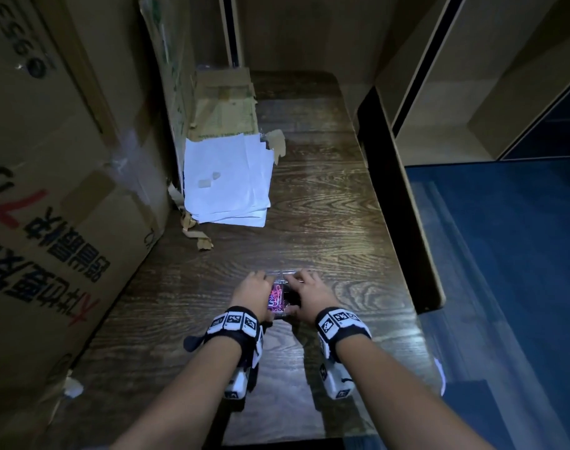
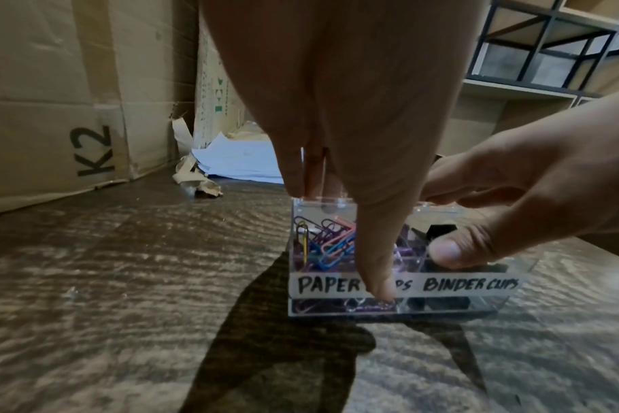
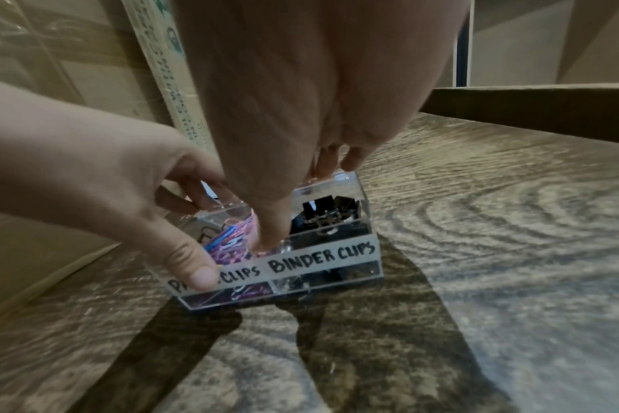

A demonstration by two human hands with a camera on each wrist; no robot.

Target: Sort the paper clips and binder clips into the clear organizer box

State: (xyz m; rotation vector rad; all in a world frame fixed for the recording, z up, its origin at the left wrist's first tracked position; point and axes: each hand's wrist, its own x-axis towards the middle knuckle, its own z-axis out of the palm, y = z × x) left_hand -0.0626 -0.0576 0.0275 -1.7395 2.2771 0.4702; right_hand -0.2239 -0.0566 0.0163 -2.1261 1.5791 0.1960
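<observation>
The clear organizer box [image 1: 281, 315] sits on the dark wooden table, near its front. A tape label on the box [image 2: 470, 285] reads PAPER CLIPS and BINDER CLIPS. Coloured paper clips [image 2: 325, 243] fill its left compartment and black binder clips [image 3: 322, 215] its right. My left hand [image 1: 256, 287] grips the left end, thumb on the front wall, fingers [image 2: 297, 184] over the back edge. My right hand [image 1: 304, 289] grips the right end the same way, thumb [image 3: 269, 237] at the front, fingers [image 3: 350, 162] behind. The hands cover most of the top.
A large cardboard box [image 1: 49, 190] lines the left side. A stack of white paper [image 1: 226, 180] and torn cardboard scraps [image 1: 195, 232] lie farther back on the table [image 1: 325, 222]. Wooden shelving [image 1: 439, 92] stands at the right, above blue floor [image 1: 504, 254].
</observation>
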